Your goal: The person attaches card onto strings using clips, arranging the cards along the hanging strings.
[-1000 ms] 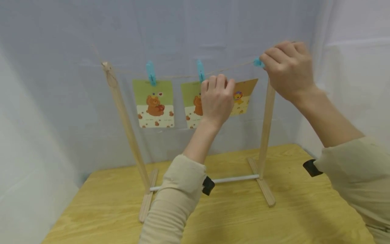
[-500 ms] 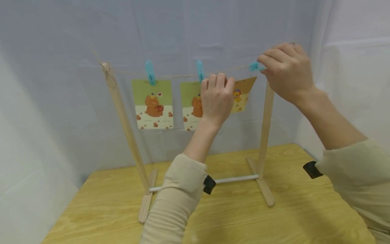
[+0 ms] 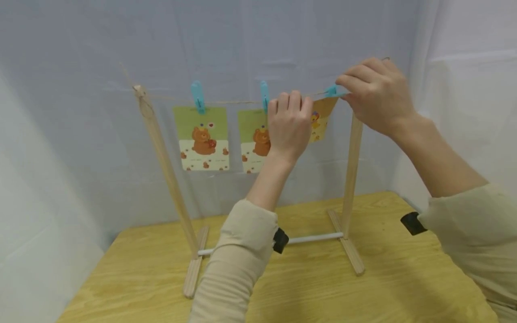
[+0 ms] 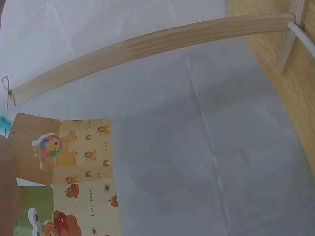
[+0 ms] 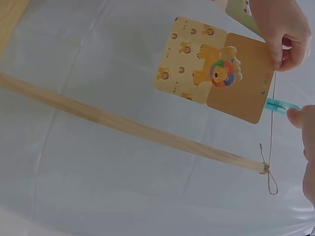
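Observation:
My left hand (image 3: 290,125) pinches the top edge of a brown-and-cream lion card (image 5: 211,71) and holds it against the string (image 5: 273,88). Between thumb and fingers, my right hand (image 3: 375,96) grips a light blue clothespin (image 5: 278,105) by its handle end. The peg's nose is at the card's upper corner, across the string. To the left, a bear card (image 3: 202,139) hangs from another blue clothespin (image 3: 198,96). A second bear card (image 3: 252,141) hangs from a peg (image 3: 264,95) in the middle, partly covered by my left hand.
The string runs between a left wooden post (image 3: 163,166) and a right wooden post (image 3: 351,175), tied at their tops. A white rod (image 3: 315,237) joins their feet on the yellow wood-grain table (image 3: 307,287). Pale sheets (image 3: 101,148) hang behind and beside.
My right hand has moved slightly left, bringing the clothespin along to the lion card's corner. The left hand has raised the card a little toward the string.

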Tool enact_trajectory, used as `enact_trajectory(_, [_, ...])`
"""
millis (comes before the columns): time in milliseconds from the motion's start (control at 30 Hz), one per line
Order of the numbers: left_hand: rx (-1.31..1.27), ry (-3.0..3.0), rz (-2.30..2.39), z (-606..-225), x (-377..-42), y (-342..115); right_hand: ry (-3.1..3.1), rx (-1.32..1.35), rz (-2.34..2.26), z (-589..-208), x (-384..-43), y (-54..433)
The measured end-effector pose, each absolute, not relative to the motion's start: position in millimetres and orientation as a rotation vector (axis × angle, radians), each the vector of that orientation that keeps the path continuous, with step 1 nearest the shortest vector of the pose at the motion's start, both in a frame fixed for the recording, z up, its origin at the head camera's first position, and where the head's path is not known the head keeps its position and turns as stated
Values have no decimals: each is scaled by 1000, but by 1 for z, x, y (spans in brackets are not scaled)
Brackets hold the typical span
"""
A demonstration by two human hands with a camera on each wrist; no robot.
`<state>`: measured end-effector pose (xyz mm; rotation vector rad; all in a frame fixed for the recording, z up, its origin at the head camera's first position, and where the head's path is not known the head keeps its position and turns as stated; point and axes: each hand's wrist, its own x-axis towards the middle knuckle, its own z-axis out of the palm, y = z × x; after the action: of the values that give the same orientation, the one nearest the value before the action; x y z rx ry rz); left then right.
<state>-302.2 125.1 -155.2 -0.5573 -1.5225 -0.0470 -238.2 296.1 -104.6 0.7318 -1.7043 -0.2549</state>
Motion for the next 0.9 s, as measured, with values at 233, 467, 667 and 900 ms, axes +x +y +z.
enact_trajectory(233, [-526, -1514, -37, -156, -304, 126, -1716, 748, -214, -105, -237, 295])
enact_trajectory(467, [-504, -1516, -10, -156, -305, 128, -1739, 766, -193, -105, -236, 295])
enact_trajectory(667, [-496, -1511, -5, -153, -304, 130, -1761, 765, -190, -104, -236, 294])
enact_trajectory(900, [-486, -1507, 7, -151, -304, 134, -1761, 767, -168, -103, -237, 291])
